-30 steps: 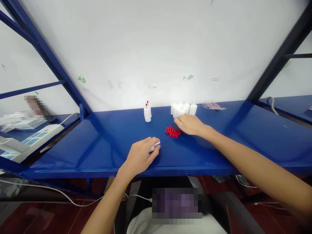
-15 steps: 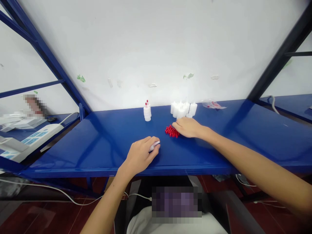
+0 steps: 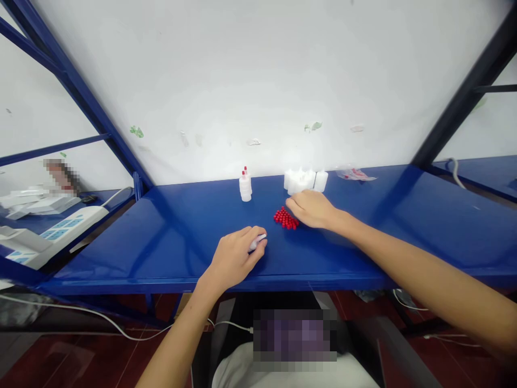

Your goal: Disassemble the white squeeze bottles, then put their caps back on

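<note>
My left hand (image 3: 238, 253) is closed around a small white plastic bottle (image 3: 257, 242), mostly hidden by the fingers, low over the front part of the table. My right hand (image 3: 309, 208) hovers at the right edge of a pile of small red caps (image 3: 285, 217), its fingertips pinched together; whatever lies between them is hidden. Behind that hand stands a cluster of white bottles (image 3: 297, 180) without red tips. Farther left, two white bottles with red caps on their nozzles (image 3: 245, 188) stand upright, one behind the other.
The blue table (image 3: 181, 226) runs up to a white wall. A clear plastic bag with red bits (image 3: 356, 174) lies at the back right. Blue frame posts rise on both sides. A white power strip (image 3: 67, 231) sits at the left.
My right hand has drawn back slightly from the red caps, so more of the pile's right side shows. The left hand keeps its grip on the bottle. The camera view has shifted slightly.
</note>
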